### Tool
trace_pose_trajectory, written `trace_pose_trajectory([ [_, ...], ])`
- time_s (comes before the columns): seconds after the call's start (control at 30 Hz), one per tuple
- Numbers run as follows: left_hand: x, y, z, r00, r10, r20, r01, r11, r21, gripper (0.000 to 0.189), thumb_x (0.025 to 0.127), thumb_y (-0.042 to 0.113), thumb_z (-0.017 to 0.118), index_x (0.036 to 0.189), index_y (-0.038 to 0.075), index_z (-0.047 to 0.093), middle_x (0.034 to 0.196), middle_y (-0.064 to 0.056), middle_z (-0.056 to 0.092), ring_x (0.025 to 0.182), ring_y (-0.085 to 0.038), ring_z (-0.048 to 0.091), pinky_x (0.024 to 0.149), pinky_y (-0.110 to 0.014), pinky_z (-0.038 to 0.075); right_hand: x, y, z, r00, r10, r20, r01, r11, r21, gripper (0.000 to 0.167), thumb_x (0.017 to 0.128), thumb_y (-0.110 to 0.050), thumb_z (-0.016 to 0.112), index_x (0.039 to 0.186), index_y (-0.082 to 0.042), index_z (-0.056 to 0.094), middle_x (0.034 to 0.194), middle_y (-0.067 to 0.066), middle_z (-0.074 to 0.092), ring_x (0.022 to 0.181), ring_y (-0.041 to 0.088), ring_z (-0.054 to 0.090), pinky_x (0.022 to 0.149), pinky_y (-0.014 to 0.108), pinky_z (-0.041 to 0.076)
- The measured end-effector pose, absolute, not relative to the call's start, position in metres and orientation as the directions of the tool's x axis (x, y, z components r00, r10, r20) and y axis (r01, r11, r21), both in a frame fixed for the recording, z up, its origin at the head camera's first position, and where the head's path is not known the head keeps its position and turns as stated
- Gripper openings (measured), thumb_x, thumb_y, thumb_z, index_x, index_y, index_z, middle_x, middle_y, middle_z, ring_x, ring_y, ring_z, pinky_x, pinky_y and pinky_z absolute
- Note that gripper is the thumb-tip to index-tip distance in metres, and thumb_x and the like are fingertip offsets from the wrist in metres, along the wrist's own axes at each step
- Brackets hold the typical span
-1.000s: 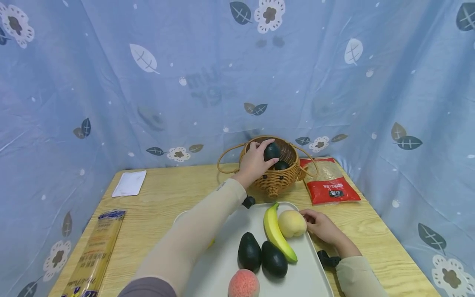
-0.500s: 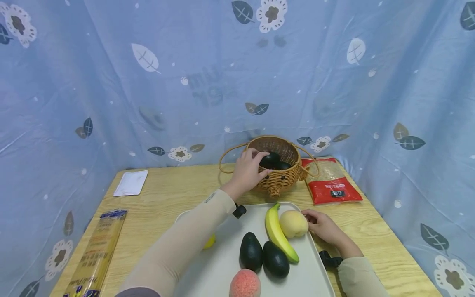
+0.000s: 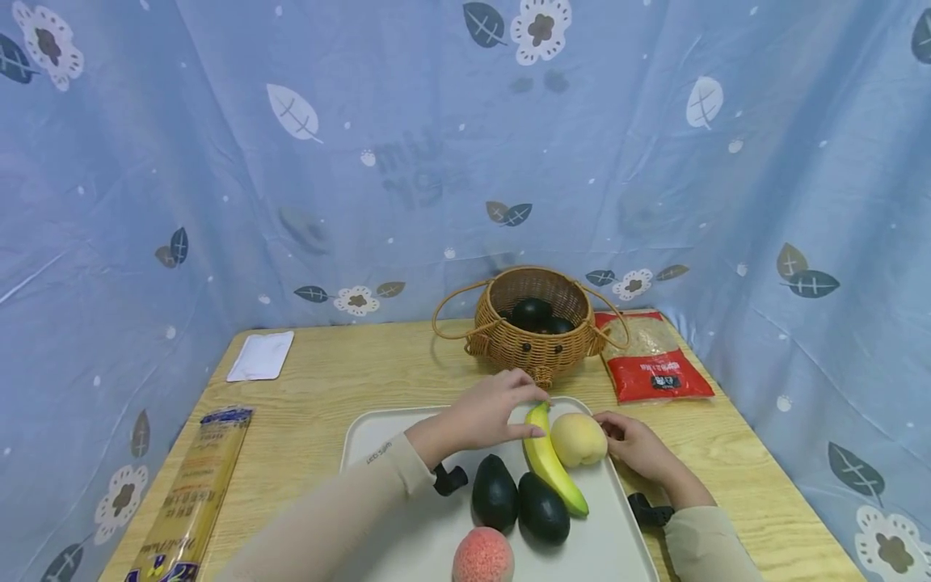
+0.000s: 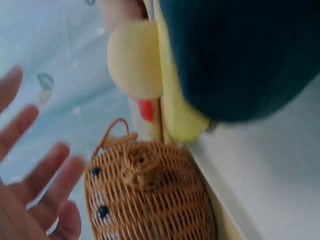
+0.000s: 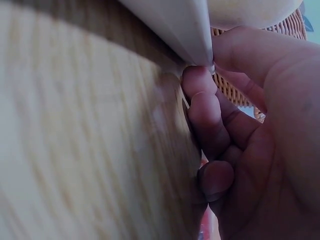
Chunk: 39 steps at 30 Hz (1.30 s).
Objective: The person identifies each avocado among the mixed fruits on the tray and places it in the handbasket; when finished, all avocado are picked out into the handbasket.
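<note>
My left hand (image 3: 489, 414) is over the tray with its fingers spread, beside the top end of a banana (image 3: 547, 457), holding nothing. In the left wrist view the same spread fingers (image 4: 50, 185) appear apart from everything. My right hand (image 3: 643, 453) pinches the side rim of the white tray (image 5: 175, 25), thumb above and fingertips below. A pale yellow peach (image 3: 579, 440) lies on the tray right by that hand, next to the banana. Two dark avocados (image 3: 494, 491) and a pink-red round fruit (image 3: 483, 556) lie nearer on the tray.
Behind the tray stands a wicker basket (image 3: 534, 347) with two looped handles, dark avocados (image 3: 532, 314) inside. A red bag of grain (image 3: 655, 360) lies to its right. On the left are a spaghetti pack (image 3: 192, 493) and a white sheet (image 3: 260, 356). A blue curtain (image 3: 407, 162) hangs around the table.
My left hand let go of an avocado in the basket, then drew back and down over the tray toward the banana. My right hand has stayed at the tray's rim.
</note>
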<state>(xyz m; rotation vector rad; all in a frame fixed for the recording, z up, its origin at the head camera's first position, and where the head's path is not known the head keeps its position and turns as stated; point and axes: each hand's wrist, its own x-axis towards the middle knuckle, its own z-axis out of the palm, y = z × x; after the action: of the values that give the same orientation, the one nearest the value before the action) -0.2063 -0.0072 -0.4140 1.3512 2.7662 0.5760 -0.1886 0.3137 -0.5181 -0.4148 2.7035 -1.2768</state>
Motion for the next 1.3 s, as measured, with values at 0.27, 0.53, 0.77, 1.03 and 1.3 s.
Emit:
trace_pose_trajectory([
  [0.27,-0.182,-0.006,-0.424,-0.338,0.941,0.030,0.902,0.314,0.297,0.036,0.099,0.047,0.072,0.131,0.030,0.071,0.123,0.009,0.061,0.109,0.000,0.056,0.097,-0.020,0.043,-0.189,0.316,-0.519,-0.953,-0.303,0.018,-0.202,0.591,-0.781,0.026,0.102,-0.008,0.068,0.127,-0.003,0.069,0.095,0.001,0.064,0.086,0.015,0.056,0.076,0.029,0.049],
  [0.53,-0.167,0.001,-0.440,-0.296,0.952,-0.081,0.916,0.307,0.260,0.038,0.097,0.049,0.073,0.133,0.038,0.070,0.125,0.012,0.059,0.110,0.001,0.055,0.098,-0.020,0.043,-0.188,0.318,-0.521,-0.957,-0.290,0.007,-0.188,0.600,-0.777,0.024,0.102,-0.006,0.067,0.126,-0.002,0.069,0.095,0.001,0.064,0.086,0.015,0.056,0.076,0.028,0.049],
  [0.77,-0.161,0.007,-0.450,-0.291,0.945,-0.149,0.908,0.322,0.268,0.052,0.094,0.047,0.078,0.143,0.042,0.061,0.122,0.012,0.059,0.106,0.001,0.053,0.093,-0.021,0.043,-0.185,0.318,-0.524,-0.954,-0.299,0.012,-0.188,0.568,-0.801,0.025,0.102,-0.006,0.068,0.127,-0.002,0.068,0.096,0.003,0.064,0.087,0.014,0.056,0.076,0.028,0.049],
  [1.03,-0.161,0.006,-0.461,-0.287,0.942,-0.176,0.883,0.331,0.332,0.064,0.090,0.046,0.082,0.147,0.038,0.053,0.116,0.012,0.060,0.101,0.003,0.053,0.088,-0.023,0.043,-0.186,0.315,-0.523,-0.954,-0.298,0.011,-0.192,0.586,-0.788,0.025,0.102,-0.006,0.067,0.126,-0.001,0.068,0.096,0.002,0.065,0.087,0.014,0.057,0.076,0.028,0.050],
  [1.3,-0.168,0.001,-0.453,-0.336,0.942,-0.007,0.912,0.327,0.248,0.040,0.094,0.049,0.078,0.129,0.033,0.067,0.112,0.014,0.060,0.091,0.004,0.053,0.087,-0.019,0.042,-0.188,0.315,-0.519,-0.951,-0.308,0.016,-0.206,0.595,-0.777,0.024,0.102,-0.006,0.067,0.126,-0.002,0.068,0.095,0.002,0.065,0.086,0.014,0.056,0.076,0.029,0.050],
])
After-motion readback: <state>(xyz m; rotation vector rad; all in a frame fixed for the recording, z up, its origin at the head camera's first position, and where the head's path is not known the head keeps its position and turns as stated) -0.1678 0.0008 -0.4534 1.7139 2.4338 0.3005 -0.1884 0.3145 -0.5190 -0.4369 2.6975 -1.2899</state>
